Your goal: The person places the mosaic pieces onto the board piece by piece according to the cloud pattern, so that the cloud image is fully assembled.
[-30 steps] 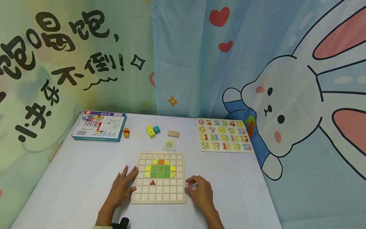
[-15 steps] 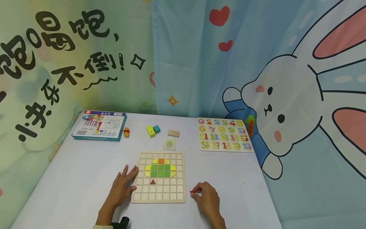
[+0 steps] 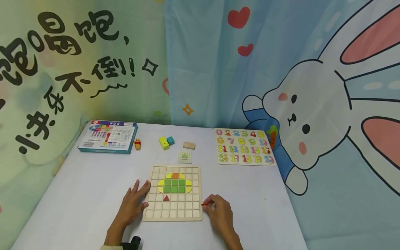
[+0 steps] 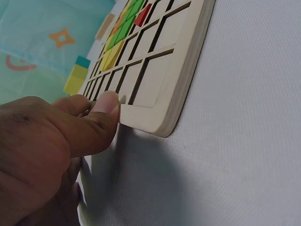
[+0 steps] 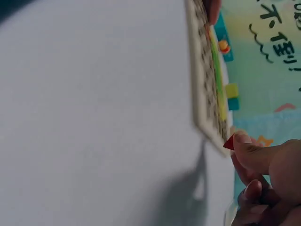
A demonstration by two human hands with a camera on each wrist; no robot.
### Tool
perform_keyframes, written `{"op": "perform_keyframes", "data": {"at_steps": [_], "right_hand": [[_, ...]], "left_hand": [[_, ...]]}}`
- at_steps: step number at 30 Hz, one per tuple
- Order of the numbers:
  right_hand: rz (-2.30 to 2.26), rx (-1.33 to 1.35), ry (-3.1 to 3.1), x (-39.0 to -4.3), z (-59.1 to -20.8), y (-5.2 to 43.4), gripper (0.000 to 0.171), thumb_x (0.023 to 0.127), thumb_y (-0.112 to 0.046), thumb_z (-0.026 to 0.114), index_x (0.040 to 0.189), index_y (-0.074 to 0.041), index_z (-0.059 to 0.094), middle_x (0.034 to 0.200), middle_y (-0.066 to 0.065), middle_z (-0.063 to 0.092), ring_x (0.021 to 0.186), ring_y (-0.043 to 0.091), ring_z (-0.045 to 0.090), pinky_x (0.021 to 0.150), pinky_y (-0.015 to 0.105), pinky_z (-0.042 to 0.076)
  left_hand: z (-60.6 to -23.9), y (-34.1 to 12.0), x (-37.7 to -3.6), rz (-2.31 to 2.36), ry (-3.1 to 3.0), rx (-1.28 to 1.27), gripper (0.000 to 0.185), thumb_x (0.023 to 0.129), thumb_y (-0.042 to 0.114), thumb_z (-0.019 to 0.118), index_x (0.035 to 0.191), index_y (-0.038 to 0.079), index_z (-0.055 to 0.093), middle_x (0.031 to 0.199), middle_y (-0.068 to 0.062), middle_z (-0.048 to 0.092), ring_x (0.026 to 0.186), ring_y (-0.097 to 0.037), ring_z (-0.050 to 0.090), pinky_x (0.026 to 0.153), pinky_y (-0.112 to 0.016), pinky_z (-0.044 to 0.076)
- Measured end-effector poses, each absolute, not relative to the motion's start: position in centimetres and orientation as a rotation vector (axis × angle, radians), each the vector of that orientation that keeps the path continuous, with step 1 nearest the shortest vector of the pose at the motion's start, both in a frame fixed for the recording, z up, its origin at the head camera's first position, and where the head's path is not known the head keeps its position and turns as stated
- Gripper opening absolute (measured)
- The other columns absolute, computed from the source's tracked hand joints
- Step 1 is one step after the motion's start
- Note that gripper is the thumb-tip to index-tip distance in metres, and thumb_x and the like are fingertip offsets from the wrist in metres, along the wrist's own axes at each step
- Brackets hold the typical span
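Right hand (image 3: 218, 211) pinches red piece (image 3: 203, 205) beside grid board (image 3: 150, 216) (left hand (image 3: 132, 205), flat-fingered, steadies it).

right hand (image 3: 218, 211) nearer grid board (image 3: 173, 193) — red piece (image 3: 203, 204) pinched

Table (image 3: 78, 194) had a pale lavender cloth, evenly lit, soft shadows. Behind the table hung a backdrop: left of the seam a green curtain (image 3: 78, 69) with black Chinese lettering, right of it a blue curtain (image 3: 206, 69) with red hearts and a big white rabbit (image 3: 312, 114) print.
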State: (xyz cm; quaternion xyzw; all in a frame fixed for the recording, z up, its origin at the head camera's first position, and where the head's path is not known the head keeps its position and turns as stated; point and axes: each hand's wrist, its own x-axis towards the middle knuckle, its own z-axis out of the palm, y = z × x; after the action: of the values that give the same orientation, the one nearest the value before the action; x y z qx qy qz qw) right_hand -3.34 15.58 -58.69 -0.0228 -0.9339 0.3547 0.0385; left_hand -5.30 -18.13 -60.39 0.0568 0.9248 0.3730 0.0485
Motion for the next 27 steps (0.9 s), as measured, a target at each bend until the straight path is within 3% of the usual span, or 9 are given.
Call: {"op": "perform_keyframes", "data": {"at_steps": [6, 14, 27], "right_hand": [[1.215, 0.070, -2.850, -5.5, -57.6, 12.2, 0.017, 0.079, -0.014, 0.092, 0.081, -0.023, 0.077, 0.079, -0.011, 0.070, 0.067, 0.002, 0.051, 0.057, 0.020, 0.038], [1.173, 0.240, -2.980, -7.5, -58.2, 7.5, 0.018, 0.080, -0.017, 0.092, 0.079, -0.023, 0.075, 0.072, -0.015, 0.068, 0.070, 0.000, 0.056, 0.061, 0.021, 0.042], [1.116, 0.262, -2.982, -8.2, -58.7, 5.9, 0.022, 0.078, -0.016, 0.094, 0.077, -0.021, 0.073, 0.066, -0.016, 0.059, 0.064, -0.002, 0.051, 0.057, 0.020, 0.040]], "left_hand": [[-60.4, -18.2, -5.3, 1.121, 2.810, 0.175, 0.082, 0.085, 0.001, 0.080, 0.160, 0.009, 0.046, 0.167, -0.014, 0.041, 0.162, -0.052, 0.019, 0.129, -0.074, 0.010], [-60.5, -18.2, -5.3, 1.116, 2.798, 0.158, 0.083, 0.086, 0.001, 0.080, 0.161, 0.010, 0.046, 0.168, -0.013, 0.040, 0.162, -0.051, 0.017, 0.130, -0.074, 0.009], [-60.3, -18.1, -5.3, 1.123, 2.808, 0.170, 0.083, 0.085, 0.001, 0.081, 0.160, 0.010, 0.046, 0.167, -0.014, 0.040, 0.162, -0.052, 0.018, 0.128, -0.075, 0.010]]}}
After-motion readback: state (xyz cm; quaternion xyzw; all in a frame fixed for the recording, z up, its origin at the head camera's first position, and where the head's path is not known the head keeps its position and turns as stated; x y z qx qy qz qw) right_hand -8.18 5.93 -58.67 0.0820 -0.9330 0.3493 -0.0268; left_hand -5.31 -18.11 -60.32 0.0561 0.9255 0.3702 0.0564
